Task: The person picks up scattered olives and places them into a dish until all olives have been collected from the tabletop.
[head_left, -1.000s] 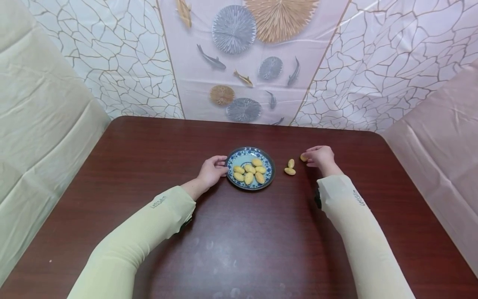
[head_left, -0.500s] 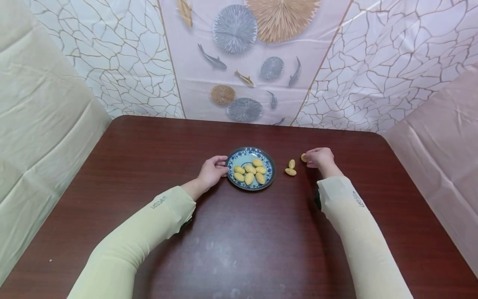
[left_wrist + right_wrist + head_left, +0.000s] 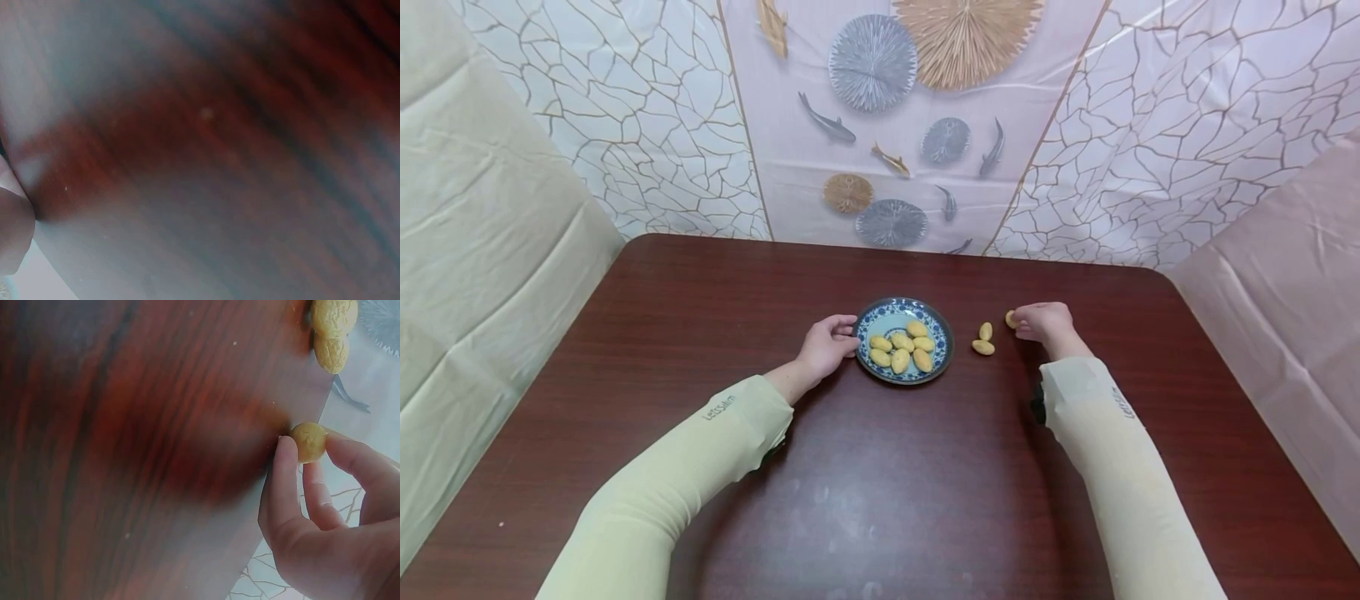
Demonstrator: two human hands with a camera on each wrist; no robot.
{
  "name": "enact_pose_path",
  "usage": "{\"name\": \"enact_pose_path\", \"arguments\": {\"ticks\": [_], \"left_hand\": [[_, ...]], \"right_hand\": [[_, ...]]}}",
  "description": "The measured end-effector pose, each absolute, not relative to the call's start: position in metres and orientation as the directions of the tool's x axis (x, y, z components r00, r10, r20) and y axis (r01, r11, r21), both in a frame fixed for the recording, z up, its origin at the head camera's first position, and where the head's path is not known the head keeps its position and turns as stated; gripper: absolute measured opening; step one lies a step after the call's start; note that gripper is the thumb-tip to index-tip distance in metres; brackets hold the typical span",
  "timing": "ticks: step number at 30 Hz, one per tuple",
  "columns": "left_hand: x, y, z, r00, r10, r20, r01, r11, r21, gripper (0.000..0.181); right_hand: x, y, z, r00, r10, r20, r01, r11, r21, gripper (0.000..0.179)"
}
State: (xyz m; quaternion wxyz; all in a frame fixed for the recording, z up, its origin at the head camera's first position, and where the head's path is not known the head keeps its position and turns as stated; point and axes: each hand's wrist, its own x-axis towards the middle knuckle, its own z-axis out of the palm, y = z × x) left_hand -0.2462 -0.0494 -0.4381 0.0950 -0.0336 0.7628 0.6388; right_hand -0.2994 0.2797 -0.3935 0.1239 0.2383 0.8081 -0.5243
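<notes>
My left hand (image 3: 825,346) holds the left rim of a round blue-and-white patterned plate (image 3: 943,337). On the plate lie several small yellow oval fruits (image 3: 900,360). To the plate's right, my right hand (image 3: 1047,324) pinches one more such fruit (image 3: 309,442) between thumb and fingertips, low over the tabletop. Two loose fruits lie between that hand and the plate, a smaller one (image 3: 986,331) just behind a larger one (image 3: 982,347); their skin looks wrinkled in the right wrist view. In the left wrist view, only a finger (image 3: 14,228) shows at the left edge.
A dark red-brown wooden table (image 3: 880,467) carries everything. Behind its far edge hangs a patterned cloth (image 3: 895,150) with discs and fish, and plain pale cloth (image 3: 482,250) hangs at the left side.
My right hand has shifted very slightly, still pinching the same fruit. The left hand, plate and two loose fruits look unmoved.
</notes>
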Motion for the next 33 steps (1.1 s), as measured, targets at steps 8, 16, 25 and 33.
{"name": "enact_pose_path", "arguments": {"ticks": [8, 16, 25, 33], "left_hand": [[-0.245, -0.05, -0.437, -0.979, 0.073, -0.191, -0.175, 0.186, 0.967, 0.044], [-0.243, -0.05, -0.436, -0.979, 0.076, -0.187, -0.172, 0.174, 0.97, 0.043], [-0.244, -0.049, -0.437, -0.979, 0.078, -0.188, -0.171, 0.185, 0.968, 0.043], [-0.244, -0.05, -0.436, -0.979, 0.075, -0.188, -0.171, 0.193, 0.966, 0.043]], "right_hand": [[-0.297, 0.278, -0.389, -0.85, 0.194, -0.49, 0.524, 0.211, -0.825, 0.052], [-0.292, 0.272, -0.378, -0.875, 0.087, -0.477, 0.485, 0.181, -0.856, 0.043], [-0.295, 0.252, -0.368, -0.89, 0.006, -0.457, 0.452, 0.15, -0.879, 0.047], [-0.295, 0.231, -0.364, -0.899, -0.05, -0.434, 0.416, 0.205, -0.886, 0.048]]}}
